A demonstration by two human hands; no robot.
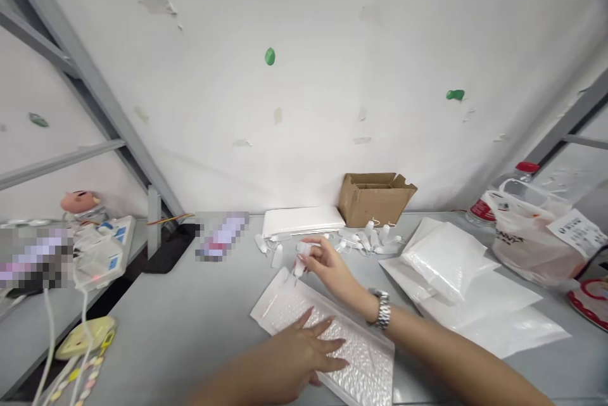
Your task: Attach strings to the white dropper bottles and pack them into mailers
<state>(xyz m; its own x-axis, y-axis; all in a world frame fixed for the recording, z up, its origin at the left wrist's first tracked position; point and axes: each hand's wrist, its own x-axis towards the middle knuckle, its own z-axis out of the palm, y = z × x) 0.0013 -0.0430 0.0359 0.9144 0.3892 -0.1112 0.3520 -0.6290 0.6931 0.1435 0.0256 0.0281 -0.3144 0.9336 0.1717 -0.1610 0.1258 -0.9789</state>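
My left hand [297, 355] lies with fingers spread on a white bubble mailer [358, 368], which slants across the front of the table. Above the mailer's far end, my right hand [325, 263], with a metal watch at the wrist, pinches a small white cylindrical piece [300, 265]; its exact kind is unclear. A similar white piece [277, 256] lies on the table just left of that hand, and another piece [261, 243] is farther left. To the right of my right hand, several more white pieces [365, 240] with thin loops lie in a loose group.
Behind the pieces stand an open cardboard box [377, 206] and a flat white stack [304, 221]. White mailers [479, 304] are piled at right, beside a plastic bag [527, 238] and a red-capped bottle [482, 208]. A power strip [107, 260] and cables occupy the left.
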